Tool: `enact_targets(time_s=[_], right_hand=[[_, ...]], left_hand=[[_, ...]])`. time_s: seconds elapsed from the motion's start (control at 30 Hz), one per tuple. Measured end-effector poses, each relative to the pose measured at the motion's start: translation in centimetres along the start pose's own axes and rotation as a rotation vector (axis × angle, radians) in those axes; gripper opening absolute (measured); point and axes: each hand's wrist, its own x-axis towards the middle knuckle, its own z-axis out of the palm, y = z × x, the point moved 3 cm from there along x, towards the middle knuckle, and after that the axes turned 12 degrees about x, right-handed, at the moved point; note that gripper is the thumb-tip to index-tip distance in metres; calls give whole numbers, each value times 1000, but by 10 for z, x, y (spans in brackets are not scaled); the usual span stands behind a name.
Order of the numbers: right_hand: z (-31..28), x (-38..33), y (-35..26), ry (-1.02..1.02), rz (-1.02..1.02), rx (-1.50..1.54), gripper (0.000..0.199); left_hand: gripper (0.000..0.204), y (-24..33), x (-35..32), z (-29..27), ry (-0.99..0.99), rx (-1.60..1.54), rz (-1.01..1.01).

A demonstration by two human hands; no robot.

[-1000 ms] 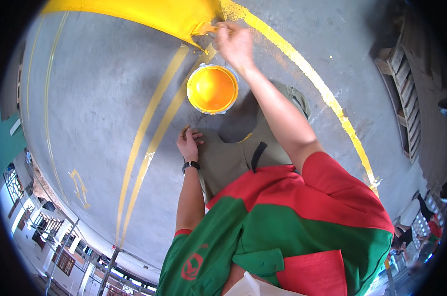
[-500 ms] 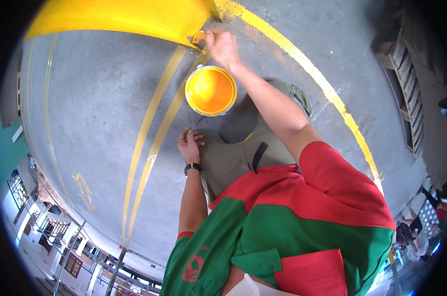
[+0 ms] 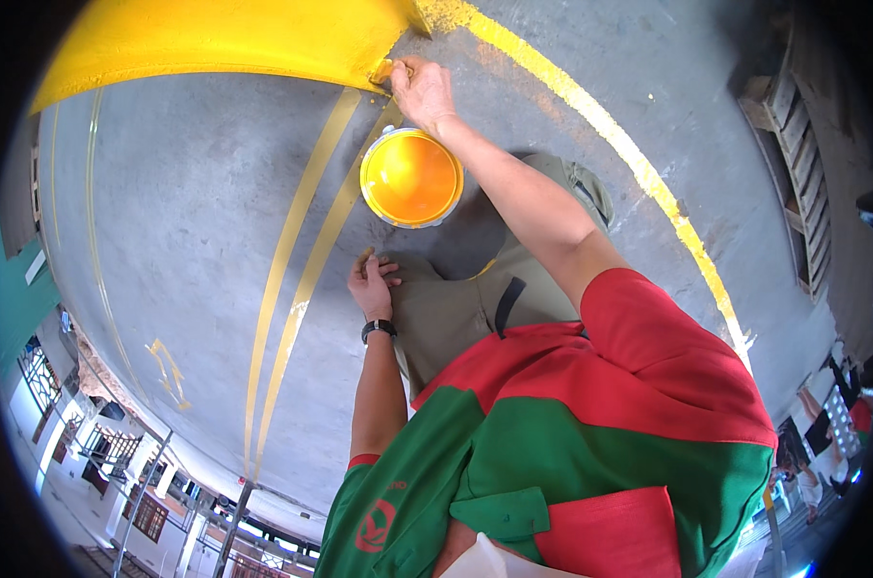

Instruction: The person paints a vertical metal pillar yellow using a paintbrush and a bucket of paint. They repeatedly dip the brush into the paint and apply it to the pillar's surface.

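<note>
My right hand (image 3: 424, 89) is closed around a small paintbrush (image 3: 382, 71), mostly hidden by the fingers and coated in yellow. Its tip touches the lower right corner of a large yellow-painted piece (image 3: 215, 39) that spans the top left. Just below that hand, an open bucket (image 3: 364, 193) of yellow-orange paint (image 3: 411, 180) stands on the floor. My left hand (image 3: 371, 288) rests at my knee with its fingers apart, holding nothing. A dark band circles that wrist.
Two faded yellow lines (image 3: 284, 241) run down the grey floor (image 3: 186, 212) left of the bucket. A brighter yellow line (image 3: 629, 159) curves along the right. Wooden pallets (image 3: 793, 164) stand at the far right. People (image 3: 821, 433) show small at the lower right edge.
My right hand has shifted slightly left with the paintbrush along the yellow piece's corner. The left hand stays at my knee. The view has tilted a little.
</note>
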Motion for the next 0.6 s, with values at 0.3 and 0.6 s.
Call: enact_targets(time_s=[0.3, 0.6], right_hand=[[-31, -2, 19, -31, 176, 109, 33], [-43, -10, 5, 24, 145, 303, 30]], left_hand=[[36, -3, 2, 0, -4, -10, 6], [37, 0, 2, 2, -3, -20, -3]])
